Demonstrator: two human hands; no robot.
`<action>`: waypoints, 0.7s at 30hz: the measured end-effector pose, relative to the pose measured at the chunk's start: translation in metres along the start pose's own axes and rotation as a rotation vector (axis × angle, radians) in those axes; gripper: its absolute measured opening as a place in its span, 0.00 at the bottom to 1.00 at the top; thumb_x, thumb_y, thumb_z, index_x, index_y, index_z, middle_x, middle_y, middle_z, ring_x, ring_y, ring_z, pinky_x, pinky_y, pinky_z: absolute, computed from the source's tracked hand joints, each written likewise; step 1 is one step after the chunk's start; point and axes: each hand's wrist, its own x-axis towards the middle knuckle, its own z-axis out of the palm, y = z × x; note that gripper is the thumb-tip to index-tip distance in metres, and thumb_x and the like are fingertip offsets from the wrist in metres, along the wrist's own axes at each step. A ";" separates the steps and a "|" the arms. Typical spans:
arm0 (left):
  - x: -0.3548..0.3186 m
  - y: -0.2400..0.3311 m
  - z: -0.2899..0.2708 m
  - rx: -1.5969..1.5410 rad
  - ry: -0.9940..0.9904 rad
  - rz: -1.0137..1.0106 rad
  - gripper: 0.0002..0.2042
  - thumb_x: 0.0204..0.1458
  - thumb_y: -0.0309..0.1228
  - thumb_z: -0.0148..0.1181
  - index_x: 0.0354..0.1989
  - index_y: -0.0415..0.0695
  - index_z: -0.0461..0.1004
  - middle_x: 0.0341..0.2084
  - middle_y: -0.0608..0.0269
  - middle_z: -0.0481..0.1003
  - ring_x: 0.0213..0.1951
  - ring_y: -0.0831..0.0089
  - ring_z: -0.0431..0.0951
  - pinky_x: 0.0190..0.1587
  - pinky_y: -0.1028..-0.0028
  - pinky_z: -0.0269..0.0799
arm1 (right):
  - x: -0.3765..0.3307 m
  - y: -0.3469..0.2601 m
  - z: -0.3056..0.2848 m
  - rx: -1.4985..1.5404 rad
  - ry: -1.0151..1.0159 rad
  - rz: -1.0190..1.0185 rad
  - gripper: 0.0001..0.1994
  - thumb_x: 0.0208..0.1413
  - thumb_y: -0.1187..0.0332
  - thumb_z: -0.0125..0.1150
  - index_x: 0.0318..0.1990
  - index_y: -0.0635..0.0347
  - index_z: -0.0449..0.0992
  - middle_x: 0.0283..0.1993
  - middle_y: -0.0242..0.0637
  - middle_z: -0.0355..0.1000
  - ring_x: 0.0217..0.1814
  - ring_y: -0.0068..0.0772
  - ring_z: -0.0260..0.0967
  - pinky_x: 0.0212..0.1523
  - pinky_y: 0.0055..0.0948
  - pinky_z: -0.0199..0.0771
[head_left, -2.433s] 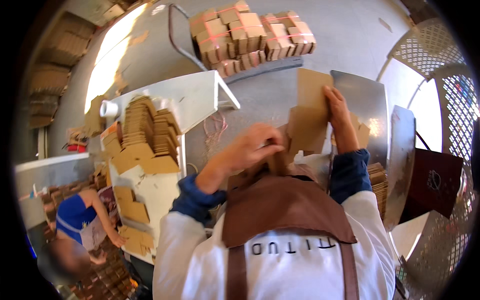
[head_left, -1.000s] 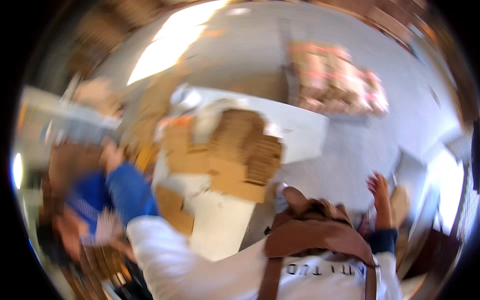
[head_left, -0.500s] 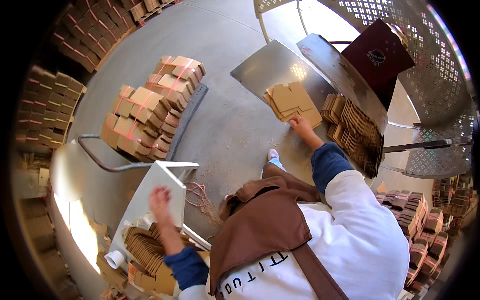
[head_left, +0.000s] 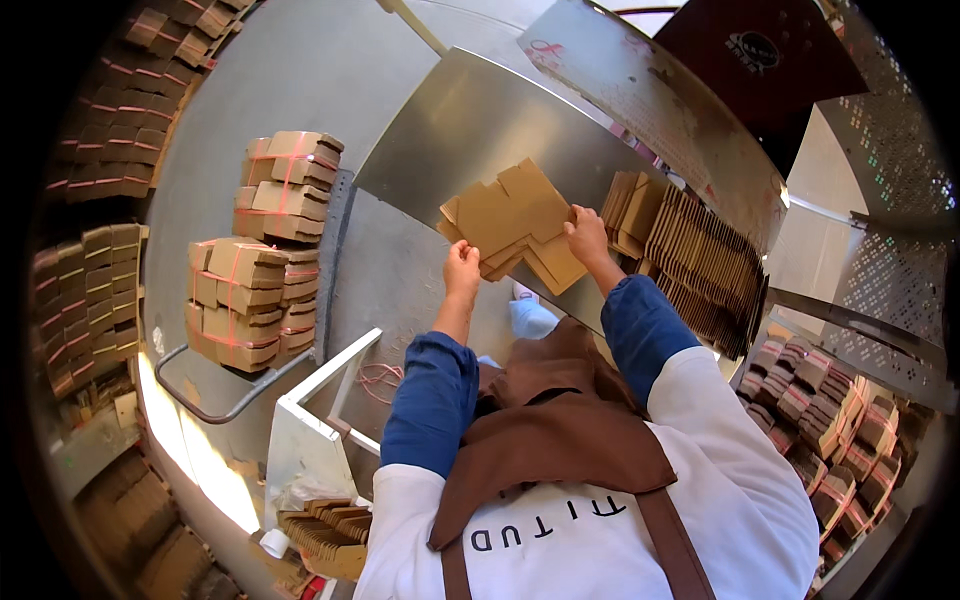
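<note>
A small stack of flat die-cut cardboard pieces (head_left: 512,215), brown and notched, lies on the steel table (head_left: 430,130) and juts past its near edge. The pieces are slightly fanned, with a lower one showing toward me. My left hand (head_left: 461,270) is closed at the stack's left corner, thumb and fingers pinched on its edge. On the right side my right hand (head_left: 588,242) has its fingers closed on the edge of the pieces. Beside the right hand, a long row of cardboard pieces (head_left: 700,260) leans on edge along the table.
Bundles of cardboard tied with pink cord (head_left: 240,290) sit on a cart with a bent handle (head_left: 215,415) at left. A white stand (head_left: 310,440) with more cardboard pieces (head_left: 330,530) is at lower left. A metal panel (head_left: 650,90) rises behind the table. Tied bundles (head_left: 830,430) fill the right.
My left hand has come from above the white stand at left over to the cardboard stack. The view has turned, and my right hand now grips the stack's right side instead of its near edge.
</note>
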 end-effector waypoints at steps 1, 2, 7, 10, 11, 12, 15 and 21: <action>0.003 -0.001 0.003 0.063 0.030 0.013 0.17 0.55 0.31 0.60 0.51 0.37 0.69 0.38 0.62 0.75 0.39 0.74 0.75 0.41 0.75 0.72 | -0.002 0.003 -0.001 0.010 0.002 -0.005 0.21 0.53 0.65 0.59 0.55 0.57 0.71 0.55 0.43 0.69 0.57 0.51 0.64 0.57 0.44 0.67; 0.008 0.003 0.007 0.124 0.054 0.037 0.17 0.54 0.30 0.61 0.50 0.36 0.70 0.37 0.61 0.76 0.39 0.73 0.76 0.42 0.74 0.72 | 0.001 0.005 -0.005 0.043 0.006 -0.005 0.21 0.53 0.66 0.60 0.55 0.57 0.71 0.54 0.43 0.69 0.57 0.50 0.65 0.56 0.43 0.67; 0.011 0.001 -0.019 -0.018 0.085 -0.093 0.16 0.53 0.31 0.62 0.48 0.38 0.70 0.35 0.63 0.75 0.39 0.75 0.74 0.45 0.74 0.70 | -0.005 -0.014 -0.034 0.639 -0.203 -0.006 0.19 0.53 0.69 0.60 0.53 0.62 0.72 0.47 0.40 0.75 0.48 0.35 0.72 0.51 0.31 0.70; -0.003 0.020 -0.046 -0.207 0.004 -0.260 0.12 0.57 0.33 0.59 0.48 0.45 0.70 0.38 0.70 0.74 0.39 0.79 0.72 0.45 0.74 0.67 | -0.035 -0.069 -0.079 1.016 -0.443 -0.026 0.16 0.56 0.72 0.58 0.52 0.66 0.73 0.42 0.33 0.75 0.42 0.22 0.70 0.47 0.22 0.68; -0.006 0.018 -0.055 -0.338 -0.045 -0.269 0.12 0.58 0.33 0.58 0.49 0.46 0.69 0.38 0.70 0.74 0.38 0.79 0.72 0.44 0.74 0.67 | -0.043 -0.079 -0.083 1.033 -0.462 -0.053 0.16 0.57 0.72 0.57 0.52 0.67 0.73 0.42 0.31 0.74 0.42 0.20 0.69 0.47 0.21 0.68; -0.009 0.016 -0.065 -0.470 -0.093 -0.277 0.12 0.59 0.33 0.57 0.49 0.48 0.69 0.37 0.71 0.74 0.38 0.80 0.72 0.43 0.74 0.67 | -0.051 -0.089 -0.085 1.050 -0.483 -0.081 0.15 0.58 0.73 0.57 0.52 0.68 0.72 0.42 0.30 0.74 0.42 0.18 0.68 0.46 0.21 0.68; -0.022 0.012 -0.094 -0.686 -0.163 -0.246 0.10 0.61 0.33 0.53 0.50 0.52 0.68 0.41 0.72 0.74 0.41 0.77 0.73 0.42 0.72 0.67 | -0.077 -0.117 -0.086 1.042 -0.512 -0.117 0.15 0.59 0.72 0.56 0.52 0.67 0.73 0.41 0.26 0.73 0.42 0.15 0.67 0.45 0.20 0.68; -0.054 -0.009 -0.158 -0.793 -0.138 -0.204 0.13 0.62 0.32 0.51 0.54 0.50 0.65 0.47 0.68 0.73 0.48 0.71 0.73 0.48 0.66 0.69 | -0.105 -0.130 -0.052 0.859 -0.575 -0.164 0.13 0.59 0.69 0.57 0.50 0.65 0.74 0.39 0.31 0.75 0.42 0.18 0.70 0.45 0.22 0.69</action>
